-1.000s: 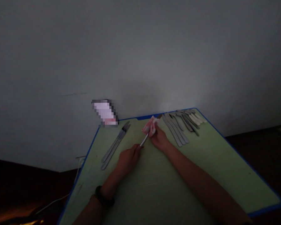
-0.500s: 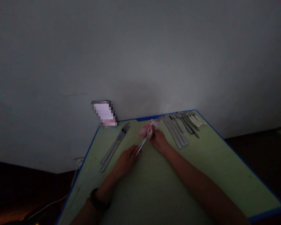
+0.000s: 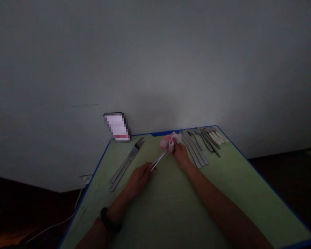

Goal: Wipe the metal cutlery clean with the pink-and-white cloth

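My left hand (image 3: 141, 175) is closed around the near end of a slim metal piece of cutlery (image 3: 159, 160). Its far end runs into a pink and white cloth (image 3: 168, 142), so its kind is hidden. Bunched in the closed fingers of my right hand (image 3: 180, 154), the cloth wraps that far end. To the left of my hands, two table knives (image 3: 125, 166) lie side by side on the green table (image 3: 155, 211). Just beyond my right hand, a row of metal cutlery (image 3: 197, 152) lies slanted on the tabletop.
Further right lie several dark metal pieces, some of them spoons (image 3: 208, 140), and several white-handled pieces (image 3: 217, 135). A phone with a blurred screen (image 3: 118, 126) leans against the wall (image 3: 155, 69) at the back left corner. A white cable (image 3: 52, 226) hangs beside the table's left edge.
The cloth and my right hand have shifted a little away from my left hand, to the right, and more of the metal shaft shows. My left hand keeps its hold.
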### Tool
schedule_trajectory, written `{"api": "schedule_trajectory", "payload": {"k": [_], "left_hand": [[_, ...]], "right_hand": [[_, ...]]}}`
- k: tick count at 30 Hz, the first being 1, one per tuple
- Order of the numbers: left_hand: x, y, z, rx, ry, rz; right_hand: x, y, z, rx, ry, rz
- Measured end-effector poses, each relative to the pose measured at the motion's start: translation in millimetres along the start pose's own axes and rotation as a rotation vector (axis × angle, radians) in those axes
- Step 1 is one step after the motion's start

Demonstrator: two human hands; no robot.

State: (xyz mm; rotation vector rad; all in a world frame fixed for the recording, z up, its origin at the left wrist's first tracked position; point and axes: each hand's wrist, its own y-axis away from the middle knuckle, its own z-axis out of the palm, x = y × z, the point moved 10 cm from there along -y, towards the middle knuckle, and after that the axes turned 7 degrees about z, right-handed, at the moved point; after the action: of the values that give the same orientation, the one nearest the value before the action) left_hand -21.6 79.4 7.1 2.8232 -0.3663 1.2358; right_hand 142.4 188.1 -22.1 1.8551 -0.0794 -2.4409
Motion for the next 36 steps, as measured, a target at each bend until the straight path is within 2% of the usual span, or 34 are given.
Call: {"api": "schedule_trajectory", "payload": {"k": [4,6,9,14,20,25,32,36], "left_hand": [[0,-4,3.5,-0.007,-0.067,-0.008],[-1,-11,3.4,0.018,-0.114,-0.015],[2,-28,4.1,0.052,-0.136,0.002],[3,-48,4.1,0.087,-0.107,0.015],[1,-39,10.4,0.01,-0.001,0.004],[5,-33,21.1,-0.128,0.134,0.005],[21,-24,19.8,-0.21,0.204,0.166],[21,-25,22.8,-0.238,0.198,0.151]], "right_hand": [[-4,6,20,-0.113,0.261,-0.032],[-9,6,23,-0.121,0.324,-0.07],[-12,2,18,-0.087,0.256,-0.077],[-1,-2,17,-0.114,0.045,0.022],[-2,2,21,-0.145,0.104,0.04],[-2,7,18,-0.14,0.143,0.083],[4,6,16,-0.132,0.144,0.132],[1,5,15,-0.113,0.186,0.103]]}}
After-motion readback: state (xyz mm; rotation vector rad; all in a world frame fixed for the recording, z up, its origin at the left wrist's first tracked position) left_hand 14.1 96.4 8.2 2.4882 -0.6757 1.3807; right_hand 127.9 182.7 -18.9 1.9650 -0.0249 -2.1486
